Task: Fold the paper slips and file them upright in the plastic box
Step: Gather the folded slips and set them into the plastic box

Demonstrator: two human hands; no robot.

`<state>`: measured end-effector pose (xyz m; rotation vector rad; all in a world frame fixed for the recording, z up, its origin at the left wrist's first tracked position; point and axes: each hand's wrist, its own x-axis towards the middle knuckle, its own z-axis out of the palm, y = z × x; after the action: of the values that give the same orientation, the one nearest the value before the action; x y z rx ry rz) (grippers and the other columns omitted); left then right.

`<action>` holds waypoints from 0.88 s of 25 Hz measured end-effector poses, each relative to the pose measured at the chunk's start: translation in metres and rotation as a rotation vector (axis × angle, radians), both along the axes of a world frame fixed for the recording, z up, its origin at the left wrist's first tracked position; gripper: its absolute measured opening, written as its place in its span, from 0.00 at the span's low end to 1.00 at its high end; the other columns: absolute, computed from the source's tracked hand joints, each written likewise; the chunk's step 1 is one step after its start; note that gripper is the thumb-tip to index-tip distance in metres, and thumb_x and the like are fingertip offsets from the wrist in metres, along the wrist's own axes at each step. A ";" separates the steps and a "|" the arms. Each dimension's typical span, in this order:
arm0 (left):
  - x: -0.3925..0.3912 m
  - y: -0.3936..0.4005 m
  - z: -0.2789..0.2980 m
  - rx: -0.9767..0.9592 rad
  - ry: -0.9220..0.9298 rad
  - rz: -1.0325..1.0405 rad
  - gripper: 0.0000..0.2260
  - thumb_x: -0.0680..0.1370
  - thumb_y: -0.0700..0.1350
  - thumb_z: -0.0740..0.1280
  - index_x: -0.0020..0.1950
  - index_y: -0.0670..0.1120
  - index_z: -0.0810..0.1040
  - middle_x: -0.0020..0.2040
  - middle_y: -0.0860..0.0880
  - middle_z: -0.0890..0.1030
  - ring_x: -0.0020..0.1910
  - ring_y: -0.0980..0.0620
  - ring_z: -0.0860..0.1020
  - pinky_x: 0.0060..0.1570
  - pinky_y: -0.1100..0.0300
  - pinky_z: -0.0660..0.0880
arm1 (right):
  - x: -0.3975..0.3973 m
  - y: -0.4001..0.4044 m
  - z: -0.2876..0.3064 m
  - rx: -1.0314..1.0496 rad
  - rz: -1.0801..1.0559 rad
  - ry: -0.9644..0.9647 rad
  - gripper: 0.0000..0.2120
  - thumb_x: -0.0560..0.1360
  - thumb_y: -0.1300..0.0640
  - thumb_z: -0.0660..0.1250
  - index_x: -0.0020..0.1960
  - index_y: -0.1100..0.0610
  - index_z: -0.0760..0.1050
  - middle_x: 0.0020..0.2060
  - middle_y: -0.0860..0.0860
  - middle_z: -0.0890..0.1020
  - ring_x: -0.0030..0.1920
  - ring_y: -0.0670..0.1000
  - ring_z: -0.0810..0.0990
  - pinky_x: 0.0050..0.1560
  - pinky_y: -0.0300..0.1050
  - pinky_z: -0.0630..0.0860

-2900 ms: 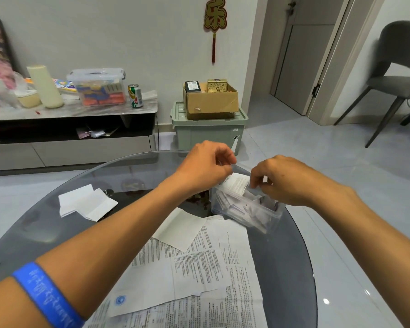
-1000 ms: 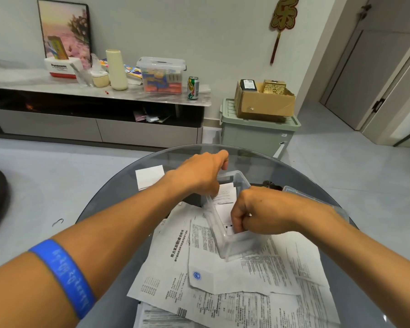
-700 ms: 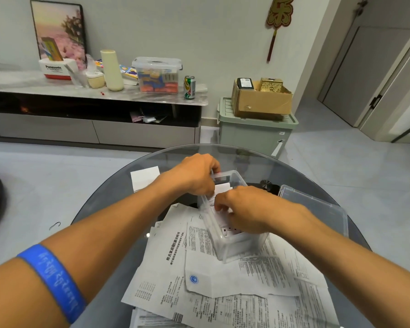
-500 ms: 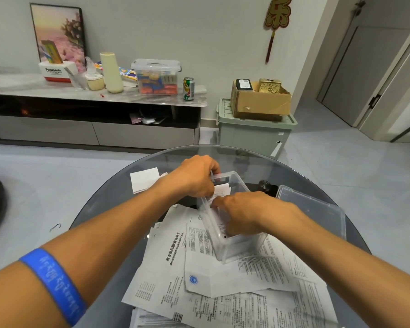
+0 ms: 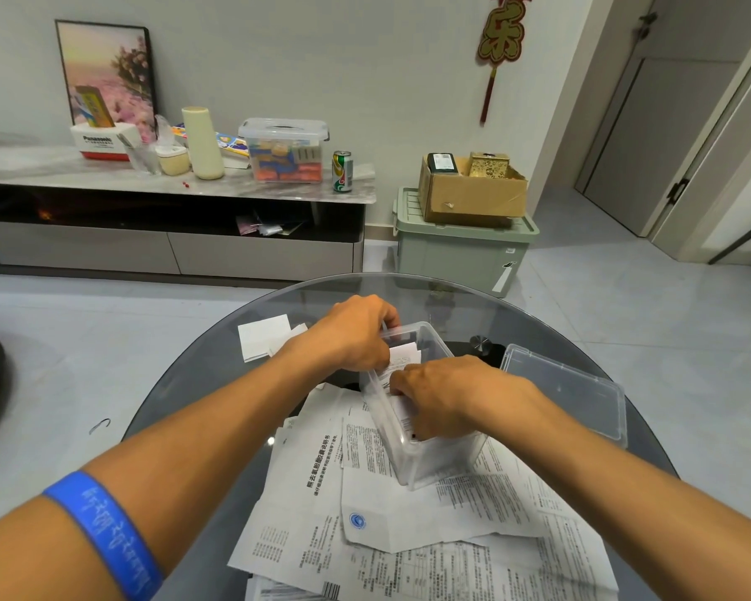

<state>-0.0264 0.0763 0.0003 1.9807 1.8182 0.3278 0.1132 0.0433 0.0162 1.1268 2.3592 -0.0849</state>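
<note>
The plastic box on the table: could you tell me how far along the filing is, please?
Done: some folded slips stand in the plastic box. In hand: both the left hand and right hand are reaching inside it, arranging them. Left: unfolded printed sheets under the box, white slips beyond, and the lid off.

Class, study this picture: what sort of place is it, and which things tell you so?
Probably a home living room: a low TV cabinet with a framed picture, a red wall ornament, and a round glass table.

Both hands [image 5: 412, 375] fill plastic box [image 5: 434, 464] mouth; lid [image 5: 569, 394] blocks right; bare glass far side.
</note>
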 end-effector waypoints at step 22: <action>0.003 0.001 -0.005 -0.019 -0.037 -0.013 0.14 0.69 0.42 0.78 0.49 0.53 0.77 0.52 0.48 0.82 0.49 0.46 0.79 0.47 0.54 0.77 | 0.001 -0.001 0.005 -0.030 -0.014 -0.040 0.34 0.78 0.46 0.63 0.79 0.48 0.51 0.67 0.50 0.75 0.63 0.56 0.76 0.57 0.52 0.73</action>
<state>-0.0235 0.0775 -0.0047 1.9599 1.7788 0.3401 0.1146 0.0422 0.0209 1.1200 2.3077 -0.1016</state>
